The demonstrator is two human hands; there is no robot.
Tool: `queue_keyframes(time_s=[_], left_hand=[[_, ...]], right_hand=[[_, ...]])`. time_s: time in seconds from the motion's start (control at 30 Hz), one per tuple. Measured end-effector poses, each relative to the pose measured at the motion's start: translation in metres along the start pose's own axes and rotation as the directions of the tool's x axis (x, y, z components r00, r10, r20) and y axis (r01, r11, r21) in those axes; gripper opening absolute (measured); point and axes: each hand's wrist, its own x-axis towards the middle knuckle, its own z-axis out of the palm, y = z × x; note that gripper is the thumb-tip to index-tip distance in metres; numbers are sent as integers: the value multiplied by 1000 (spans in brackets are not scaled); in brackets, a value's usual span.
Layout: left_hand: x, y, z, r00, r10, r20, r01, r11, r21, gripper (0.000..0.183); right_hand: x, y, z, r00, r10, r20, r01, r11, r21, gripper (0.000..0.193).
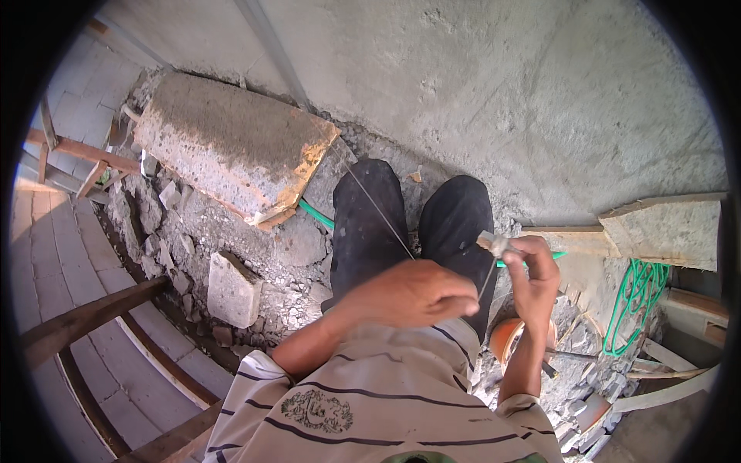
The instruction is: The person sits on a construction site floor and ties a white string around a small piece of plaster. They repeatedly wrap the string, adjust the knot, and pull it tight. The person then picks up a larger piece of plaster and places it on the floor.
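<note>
My left hand (417,293) is closed over my lap, slightly blurred, with a thin string (378,207) in its fingers. From that hand the string stretches up and left, past my knee, toward a concrete-crusted slab. A short length also runs from the left fingers to a small block wound with string (498,245). My right hand (537,274) pinches this block between thumb and fingers, to the right of my knee. The block has a pale, squarish end, and its material is hard to tell.
The large slab (231,147) leans over rubble at the left, near a broken concrete piece (234,289). A rough grey wall (494,92) rises ahead. At right are boards (664,228), a coiled green hose (634,305) and an orange bucket (505,338). Wooden bars (100,320) stand lower left.
</note>
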Motion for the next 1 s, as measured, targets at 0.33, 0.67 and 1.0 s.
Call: queue_keyframes(time_s=[0.33,0.67,1.0], left_hand=[[-18,-28,-64,986,-112,-125,113,994,1,26],[-84,148,-250,942,-9,-336,278,580,766,21],[-57,149,-162,904,67,-422,88,937,337,17]], right_hand=[[-11,6,-9,905,-47,423,-186,850,492,29],[129,-93,126,735,-634,240,651,759,13,18],[162,-162,124,841,-516,-160,495,617,612,37]])
